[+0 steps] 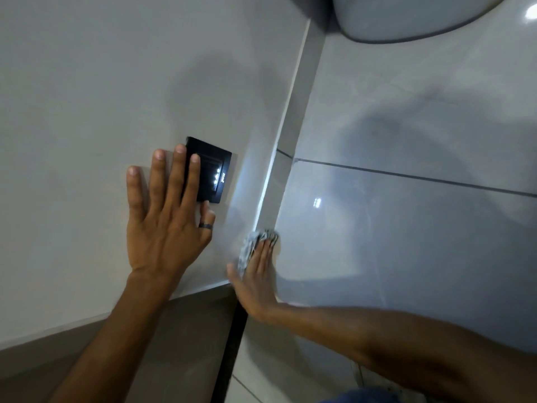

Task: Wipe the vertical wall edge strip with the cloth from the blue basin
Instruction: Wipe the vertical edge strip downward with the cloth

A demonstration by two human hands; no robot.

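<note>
You're pressing a crumpled grey-and-white cloth [255, 242] against the pale vertical edge strip [286, 135] with your right hand [255, 274], fingers flat and stretched out, the cloth pinned under the fingertips rather than gripped in a fist. It's sitting low on the strip, just above where the wall meets the darker brown ledge [186, 324] near you. Your left hand [165, 222] is lying open and flat on the matte grey wall [87, 112] to the left, holding nothing, and its fingers are overlapping the black square switch plate with the little white lights [210, 170].

So here's what I'd be worrying about. That left hand is leaning right on the switch plate, so if you're shifting weight as you reach further along the strip, you're probably going to press something by accident. And if the cloth is wet, drips or a wandering wipe near that plate aren't great either.

The flat-palm hold is the other thing. The strip is narrow and the glossy grey tile [406, 228] to its right is looking slick, so the cloth is likely sliding off onto the tile or bunching up and slipping out from under your fingers. Most of the strip is stretching away far above the cloth, so you're looking at a long reach, where your balance and pressure get sketchy.
</note>
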